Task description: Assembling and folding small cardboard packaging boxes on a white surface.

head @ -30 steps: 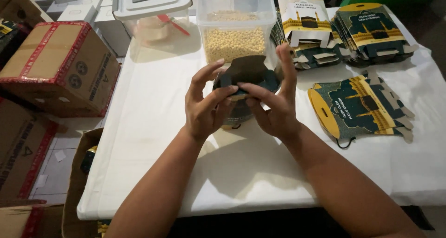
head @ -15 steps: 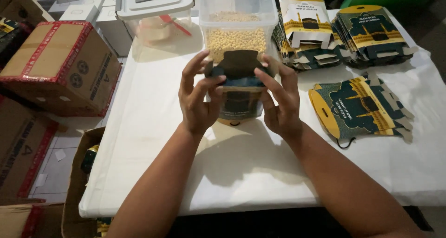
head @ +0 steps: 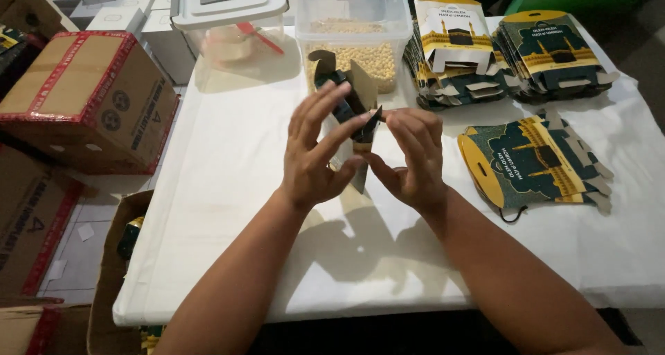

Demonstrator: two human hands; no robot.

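Note:
A small dark green and yellow cardboard box (head: 352, 92) is held upright above the white table (head: 228, 209), its brown inner flaps standing open at the top. My left hand (head: 315, 151) grips its left side with fingers spread. My right hand (head: 412, 157) pinches a dark flap on its right side. The lower part of the box is hidden behind my hands.
Behind the box stands a clear tub of pale beans (head: 353, 29), with a lidded clear tub (head: 232, 19) to its left. Stacks of flat printed boxes (head: 457, 47) (head: 554, 50) sit at back right, more flat ones (head: 533, 164) at right. Brown cartons (head: 86, 99) stand on the floor at left.
The box has been turned upright and its top flaps have opened. My left fingers have spread and my right hand has shifted to pinch a side flap.

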